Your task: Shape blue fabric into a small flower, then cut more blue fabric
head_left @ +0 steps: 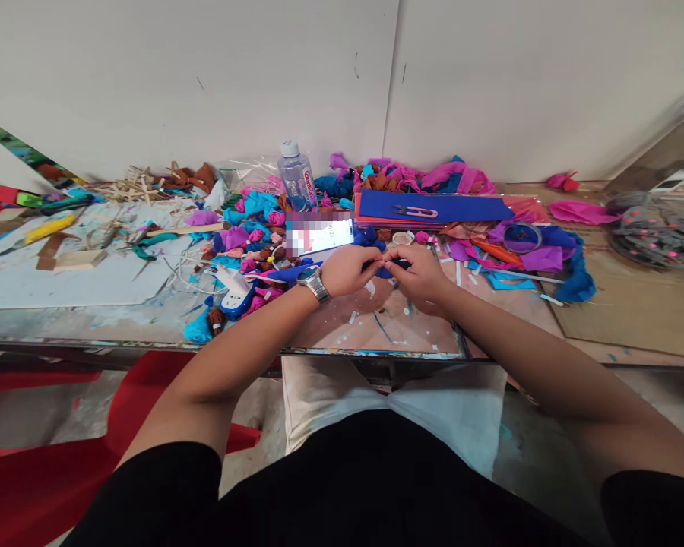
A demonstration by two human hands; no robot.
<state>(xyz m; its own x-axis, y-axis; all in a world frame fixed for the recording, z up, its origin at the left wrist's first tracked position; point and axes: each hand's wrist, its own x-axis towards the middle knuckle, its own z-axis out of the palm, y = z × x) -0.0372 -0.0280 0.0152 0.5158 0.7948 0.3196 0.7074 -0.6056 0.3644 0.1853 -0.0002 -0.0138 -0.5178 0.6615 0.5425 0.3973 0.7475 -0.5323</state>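
Note:
My left hand (346, 271), with a metal-banded watch (315, 284) on the wrist, and my right hand (420, 275) meet above the table's front part. The fingertips of both hands are pinched together on a small piece of dark blue crepe paper (385, 272), which the fingers mostly cover. Behind my left hand lies a lit phone (324, 237) on a heap of crumpled paper pieces in blue, purple and pink. Past my right hand is a stack of flat blue and red sheets (461, 208) with pink-handled thread snips (415, 211) on top.
A clear plastic bottle (297, 178) stands behind the phone. To the left are a white power strip (233, 290), pliers (148, 249), a yellow cutter (50, 229) and wood scraps (142, 184). A tape roll (522, 238) and an orange-handled tool (497, 251) lie at right, before a grey netted bundle (653, 232).

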